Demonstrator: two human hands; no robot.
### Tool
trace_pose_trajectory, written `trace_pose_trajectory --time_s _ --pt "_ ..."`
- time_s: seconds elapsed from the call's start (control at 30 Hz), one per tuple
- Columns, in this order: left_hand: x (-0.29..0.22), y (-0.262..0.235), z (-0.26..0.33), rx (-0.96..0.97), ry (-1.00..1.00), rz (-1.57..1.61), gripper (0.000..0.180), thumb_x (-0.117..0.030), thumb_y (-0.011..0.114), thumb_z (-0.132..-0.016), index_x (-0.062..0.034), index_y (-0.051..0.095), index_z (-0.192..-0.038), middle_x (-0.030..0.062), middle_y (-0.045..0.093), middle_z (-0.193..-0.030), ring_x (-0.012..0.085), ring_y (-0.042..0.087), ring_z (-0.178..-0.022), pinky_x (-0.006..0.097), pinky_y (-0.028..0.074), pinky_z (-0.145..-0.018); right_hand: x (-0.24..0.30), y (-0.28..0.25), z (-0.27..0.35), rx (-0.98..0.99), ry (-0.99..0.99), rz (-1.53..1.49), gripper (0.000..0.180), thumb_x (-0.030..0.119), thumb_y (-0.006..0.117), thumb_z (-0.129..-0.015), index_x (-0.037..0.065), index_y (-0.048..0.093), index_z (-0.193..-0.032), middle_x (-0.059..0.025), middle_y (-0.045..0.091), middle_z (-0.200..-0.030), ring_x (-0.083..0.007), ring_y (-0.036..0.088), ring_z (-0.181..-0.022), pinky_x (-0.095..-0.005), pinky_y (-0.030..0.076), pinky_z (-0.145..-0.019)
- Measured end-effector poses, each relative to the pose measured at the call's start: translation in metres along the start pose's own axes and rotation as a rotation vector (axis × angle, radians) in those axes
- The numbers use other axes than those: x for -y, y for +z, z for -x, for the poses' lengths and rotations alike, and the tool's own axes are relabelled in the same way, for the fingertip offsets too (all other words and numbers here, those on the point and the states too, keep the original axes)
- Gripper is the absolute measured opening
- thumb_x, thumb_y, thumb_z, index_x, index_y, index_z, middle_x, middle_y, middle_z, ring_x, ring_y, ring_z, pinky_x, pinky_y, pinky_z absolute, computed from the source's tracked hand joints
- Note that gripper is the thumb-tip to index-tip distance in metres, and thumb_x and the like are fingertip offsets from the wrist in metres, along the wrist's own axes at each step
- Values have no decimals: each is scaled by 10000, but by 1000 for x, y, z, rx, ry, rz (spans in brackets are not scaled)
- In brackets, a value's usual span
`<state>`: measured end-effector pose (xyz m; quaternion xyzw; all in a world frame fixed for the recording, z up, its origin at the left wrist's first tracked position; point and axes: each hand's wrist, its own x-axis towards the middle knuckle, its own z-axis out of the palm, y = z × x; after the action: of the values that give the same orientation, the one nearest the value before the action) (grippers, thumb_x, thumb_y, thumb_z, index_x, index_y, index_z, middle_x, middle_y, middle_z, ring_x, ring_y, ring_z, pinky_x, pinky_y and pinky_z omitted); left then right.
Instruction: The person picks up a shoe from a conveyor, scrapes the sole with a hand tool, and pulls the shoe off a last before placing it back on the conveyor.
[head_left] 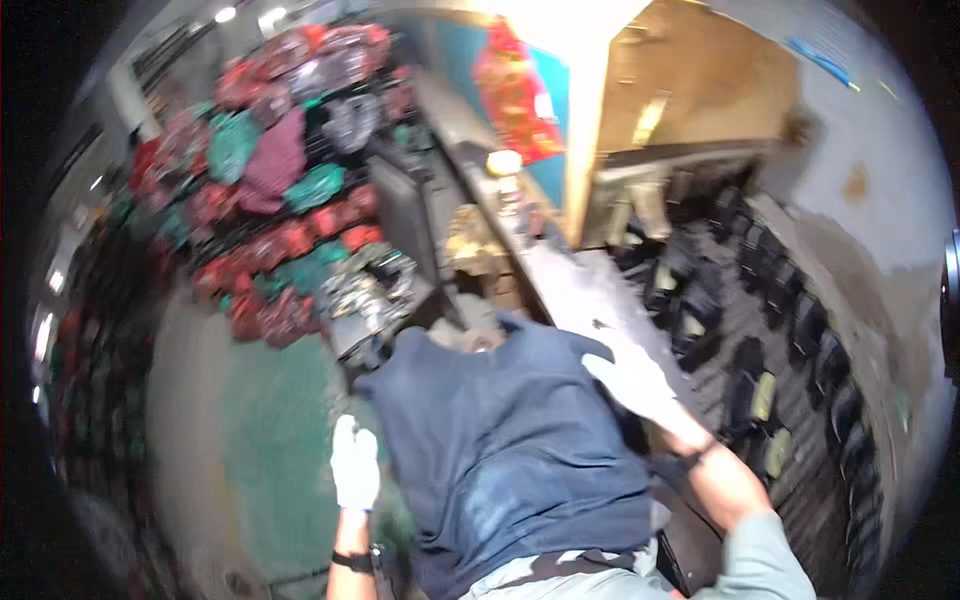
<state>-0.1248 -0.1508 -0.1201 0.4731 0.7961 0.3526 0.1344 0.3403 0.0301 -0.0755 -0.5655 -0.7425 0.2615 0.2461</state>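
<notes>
Dark blue cloth [500,430], probably an apron, covers my lap and knees in folds. My left hand [355,465], in a white glove, is raised beside its left edge with fingers stretched upward and nothing visible in them. My right hand [632,383], also white-gloved, reaches along the cloth's right side, next to the pale bench top [585,285]. Its fingers look stretched out, though blur hides their tips, and no object shows in it. A small bottle with a yellowish top [507,185] stands farther up the bench.
Shiny metal parts [370,290] are heaped ahead on the left, before stacked red and green bags [290,240]. A red bag [515,90] hangs by the bench. Many dark pieces [750,390] lie on the right. Green floor [280,430] shows at left.
</notes>
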Motion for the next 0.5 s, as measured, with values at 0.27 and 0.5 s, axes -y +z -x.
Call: trace_pose_trajectory --time_s 0.27,0.5 --pt "16 85 -114 -279 266 -6 223 -154 613 -1103 33 668 -994 184 688 -940 342 646 -859 463 532 -828 -25 98 -45 -266 -1 303 275 302 694 -1029 50 791 -974 -200 764 -963 -374 748 -926 -514 597 -829" --pt "72 -1 -88 -543 -8 -403 426 -277 663 -1108 41 649 -1391 249 662 -1447 389 623 -1359 470 465 -1190 -56 26 -32 -832 263 -169 797 295 817 -1000 10 418 -1628 -65 641 -967 -240 665 -892 -386 601 -892"
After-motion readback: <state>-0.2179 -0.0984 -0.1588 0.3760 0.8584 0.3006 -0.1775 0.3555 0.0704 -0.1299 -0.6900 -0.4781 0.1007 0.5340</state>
